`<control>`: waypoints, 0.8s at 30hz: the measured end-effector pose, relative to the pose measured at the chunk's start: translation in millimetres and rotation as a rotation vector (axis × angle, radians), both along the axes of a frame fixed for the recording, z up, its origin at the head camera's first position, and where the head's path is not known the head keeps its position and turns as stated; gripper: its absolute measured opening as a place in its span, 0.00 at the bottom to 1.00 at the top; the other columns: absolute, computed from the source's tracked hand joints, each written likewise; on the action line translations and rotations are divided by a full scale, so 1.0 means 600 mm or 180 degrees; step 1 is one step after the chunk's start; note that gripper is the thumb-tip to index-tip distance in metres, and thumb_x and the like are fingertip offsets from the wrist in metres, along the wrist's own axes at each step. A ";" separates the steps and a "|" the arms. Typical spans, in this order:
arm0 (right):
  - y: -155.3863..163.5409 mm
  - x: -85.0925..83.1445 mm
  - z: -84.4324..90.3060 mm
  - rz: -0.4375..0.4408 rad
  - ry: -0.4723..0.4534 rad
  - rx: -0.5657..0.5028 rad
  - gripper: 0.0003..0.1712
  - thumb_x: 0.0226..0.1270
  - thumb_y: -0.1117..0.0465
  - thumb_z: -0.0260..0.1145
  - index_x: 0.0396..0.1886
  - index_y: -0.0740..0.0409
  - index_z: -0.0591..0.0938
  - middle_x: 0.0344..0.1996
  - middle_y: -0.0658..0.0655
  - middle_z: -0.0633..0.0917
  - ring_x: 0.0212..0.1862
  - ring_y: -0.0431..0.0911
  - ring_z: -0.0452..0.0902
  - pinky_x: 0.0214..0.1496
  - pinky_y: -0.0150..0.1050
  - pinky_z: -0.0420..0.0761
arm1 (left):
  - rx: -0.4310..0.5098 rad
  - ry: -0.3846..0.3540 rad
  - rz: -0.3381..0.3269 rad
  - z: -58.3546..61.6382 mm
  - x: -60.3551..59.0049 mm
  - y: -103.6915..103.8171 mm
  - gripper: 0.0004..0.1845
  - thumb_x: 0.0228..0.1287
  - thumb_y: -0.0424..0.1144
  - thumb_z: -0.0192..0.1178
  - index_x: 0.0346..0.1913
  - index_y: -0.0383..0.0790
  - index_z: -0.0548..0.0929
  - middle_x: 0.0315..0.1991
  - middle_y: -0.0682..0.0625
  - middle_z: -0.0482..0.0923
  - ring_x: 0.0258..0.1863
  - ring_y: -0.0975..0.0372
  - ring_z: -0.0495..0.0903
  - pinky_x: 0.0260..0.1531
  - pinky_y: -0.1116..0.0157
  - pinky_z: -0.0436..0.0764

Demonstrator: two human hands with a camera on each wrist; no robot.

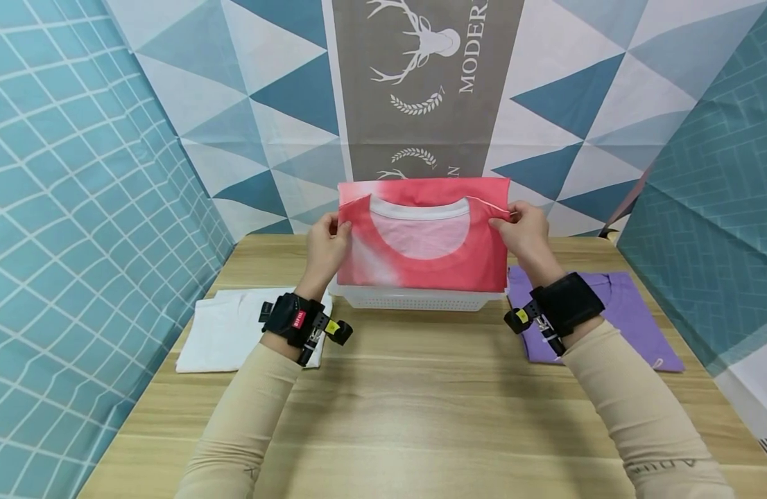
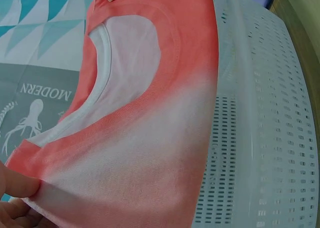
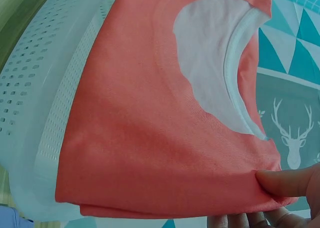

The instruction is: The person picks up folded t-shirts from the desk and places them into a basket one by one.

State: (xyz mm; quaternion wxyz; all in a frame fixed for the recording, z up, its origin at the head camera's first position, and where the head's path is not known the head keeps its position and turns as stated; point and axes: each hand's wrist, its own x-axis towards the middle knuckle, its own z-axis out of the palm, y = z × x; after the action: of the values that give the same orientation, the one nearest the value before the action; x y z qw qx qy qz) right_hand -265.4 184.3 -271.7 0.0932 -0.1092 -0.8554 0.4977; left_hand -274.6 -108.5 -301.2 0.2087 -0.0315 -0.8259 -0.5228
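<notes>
While both hands, left and right, pinch the folded pink shirt upright over the white basket, only the head view shows white shirt and purple shirt flanking it (wrist views: basket perforations).

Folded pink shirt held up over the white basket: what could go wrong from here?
1. The left hand and right hand only pinch the folded pink shirt at its upper corners, so the lower layers could sag open and spoil the fold.
2. The shirt looks about as wide as the white basket, so an edge might catch on the rim and bunch.
</notes>
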 end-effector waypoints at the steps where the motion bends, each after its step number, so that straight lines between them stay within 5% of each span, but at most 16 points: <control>1: -0.001 -0.002 0.000 -0.0007 0.0000 0.0029 0.18 0.69 0.59 0.60 0.53 0.66 0.74 0.47 0.64 0.76 0.45 0.50 0.74 0.55 0.43 0.82 | -0.0020 -0.0007 0.0006 -0.001 -0.001 -0.001 0.13 0.68 0.31 0.52 0.49 0.24 0.79 0.43 0.31 0.80 0.44 0.47 0.79 0.36 0.74 0.70; 7: -0.005 -0.015 0.000 -0.0001 -0.0021 0.0150 0.18 0.69 0.60 0.60 0.53 0.65 0.75 0.42 0.60 0.74 0.42 0.47 0.73 0.39 0.29 0.76 | -0.0030 -0.0031 0.0028 -0.005 -0.009 -0.005 0.14 0.68 0.32 0.53 0.50 0.25 0.79 0.46 0.32 0.81 0.46 0.45 0.79 0.45 0.60 0.77; 24: -0.005 -0.041 -0.037 0.0064 0.0031 0.0103 0.19 0.70 0.62 0.58 0.58 0.65 0.76 0.51 0.67 0.78 0.47 0.51 0.74 0.59 0.46 0.80 | -0.0032 -0.0048 0.0015 -0.039 -0.037 -0.007 0.12 0.67 0.29 0.54 0.49 0.26 0.80 0.45 0.31 0.82 0.46 0.44 0.81 0.46 0.57 0.79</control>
State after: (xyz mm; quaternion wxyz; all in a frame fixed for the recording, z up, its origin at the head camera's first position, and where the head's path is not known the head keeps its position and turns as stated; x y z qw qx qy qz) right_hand -290.2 181.1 -294.2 0.0942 -0.0966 -0.8639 0.4852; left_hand -296.8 -112.4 -324.8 0.2035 -0.0266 -0.8301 -0.5184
